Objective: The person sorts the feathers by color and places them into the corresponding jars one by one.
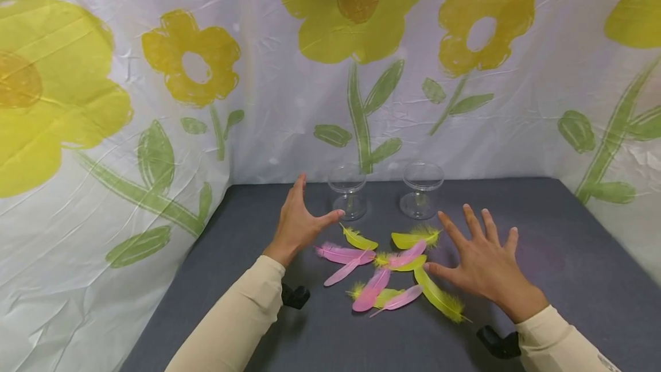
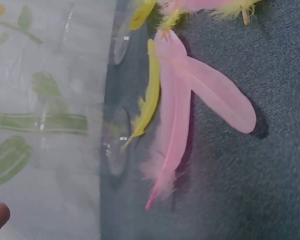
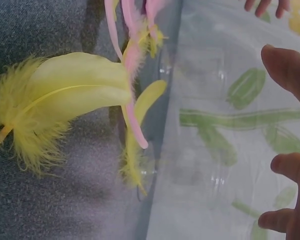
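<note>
Pink feathers (image 1: 373, 290) and yellow feathers (image 1: 439, 294) lie in a loose, partly overlapping cluster on the dark grey table. Behind them stand two clear footed dessert cups, the left cup (image 1: 352, 205) and the right cup (image 1: 419, 205), upright and side by side. My left hand (image 1: 298, 225) is held over the table left of the cluster, thumb spread from the fingers, holding nothing. On the other side my right hand (image 1: 482, 260) is spread wide, palm down, nearest a long yellow feather (image 3: 75, 82). A pink feather (image 2: 175, 120) fills the middle of the left wrist view.
A white cloth (image 1: 289, 102) printed with yellow flowers hangs behind the table and along both sides. The grey table (image 1: 227, 257) reaches back to that cloth, with the cups close to its far edge. Black wrist mounts sit under both sleeves.
</note>
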